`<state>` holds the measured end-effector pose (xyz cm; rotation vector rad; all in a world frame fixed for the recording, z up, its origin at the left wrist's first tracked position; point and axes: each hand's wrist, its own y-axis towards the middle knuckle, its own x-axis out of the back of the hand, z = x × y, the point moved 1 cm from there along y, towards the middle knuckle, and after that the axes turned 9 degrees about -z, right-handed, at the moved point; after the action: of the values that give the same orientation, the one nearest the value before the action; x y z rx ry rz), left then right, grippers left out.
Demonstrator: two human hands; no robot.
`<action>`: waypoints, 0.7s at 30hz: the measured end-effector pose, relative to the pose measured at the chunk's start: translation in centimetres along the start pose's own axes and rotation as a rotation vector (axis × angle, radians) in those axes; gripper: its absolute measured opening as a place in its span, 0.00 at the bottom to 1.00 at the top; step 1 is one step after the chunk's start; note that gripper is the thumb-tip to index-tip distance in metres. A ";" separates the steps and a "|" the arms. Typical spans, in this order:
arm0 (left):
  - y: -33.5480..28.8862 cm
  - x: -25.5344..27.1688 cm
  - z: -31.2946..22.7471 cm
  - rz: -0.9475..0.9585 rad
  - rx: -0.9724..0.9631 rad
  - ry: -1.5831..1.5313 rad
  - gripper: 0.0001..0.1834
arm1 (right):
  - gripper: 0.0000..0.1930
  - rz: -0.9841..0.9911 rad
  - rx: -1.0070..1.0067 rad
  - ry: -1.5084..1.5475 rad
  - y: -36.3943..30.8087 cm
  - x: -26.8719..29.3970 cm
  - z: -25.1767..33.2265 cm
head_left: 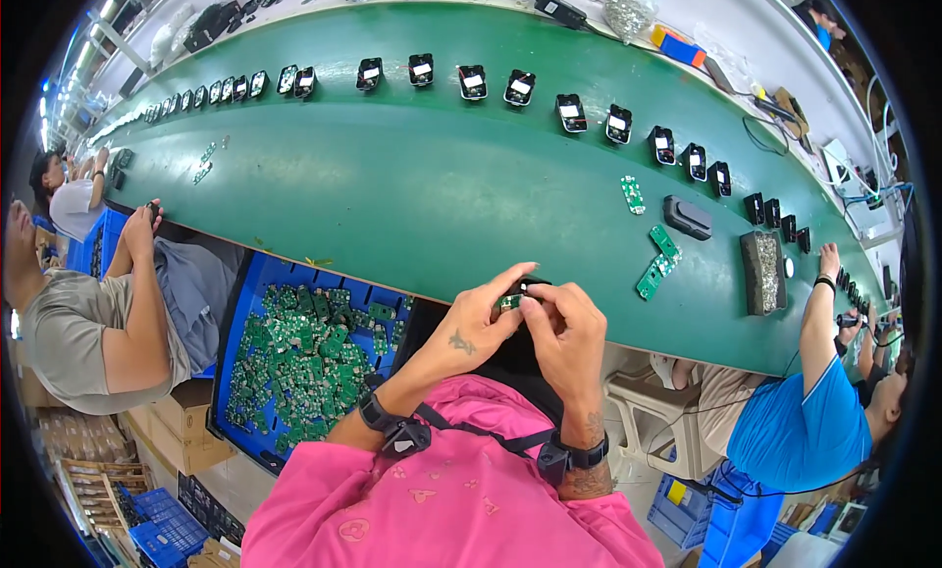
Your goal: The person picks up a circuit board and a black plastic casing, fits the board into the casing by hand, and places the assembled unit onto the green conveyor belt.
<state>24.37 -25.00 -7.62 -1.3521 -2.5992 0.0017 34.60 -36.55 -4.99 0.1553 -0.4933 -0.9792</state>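
At the table's near edge, both my hands come together around a small black casing point(530, 285) with a green circuit board point(509, 301) showing at its side. My left hand point(473, 321) grips it from the left, index finger stretched along the far side. From the right, my right hand point(571, 335) closes on the same piece, its thumb pressed near the board. My fingers cover most of the casing. Loose green circuit boards point(659, 264) lie on the table to the right, beside a dark grey oblong case point(688, 217).
A curved row of black casings point(473, 81) runs along the green table point(324, 190). A black box of small metal parts point(763, 274) stands at right. Left of my lap, a blue bin point(257, 274) holds many circuit boards. People sit on both sides; a plastic stool point(659, 406) is at right.
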 end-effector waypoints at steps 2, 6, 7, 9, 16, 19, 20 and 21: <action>-0.3 -0.1 -0.8 0.000 -0.026 0.035 0.29 | 0.04 -0.018 0.016 -0.005 -0.3 -0.2 -0.3; -0.5 -0.2 -1.5 0.005 -0.037 0.070 0.29 | 0.03 -0.060 0.056 0.021 -0.6 0.0 -0.4; -0.5 -0.2 -1.7 0.023 0.005 0.080 0.29 | 0.04 -0.078 0.065 0.033 -0.8 0.0 -0.4; -0.4 -0.3 -0.8 0.010 0.026 -0.046 0.30 | 0.03 -0.104 0.138 0.047 -1.1 -0.2 -0.2; -1.0 -0.6 -2.2 -0.123 -0.010 -0.217 0.29 | 0.03 -0.143 0.153 -0.207 -2.4 0.5 0.6; -1.3 -0.4 -3.3 -0.109 -0.042 0.008 0.29 | 0.03 -0.139 0.124 -0.119 -2.3 0.5 0.5; -1.4 -0.4 -3.5 -0.109 -0.042 0.006 0.29 | 0.03 -0.138 0.124 -0.120 -2.3 0.4 0.5; -1.5 -0.5 -3.6 -0.135 -0.086 0.036 0.29 | 0.04 -0.147 0.113 -0.098 -2.3 0.3 0.5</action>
<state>24.07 -26.65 -4.04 -1.1882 -2.6826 -0.1564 32.80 -38.06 -5.24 0.2490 -0.6341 -1.1070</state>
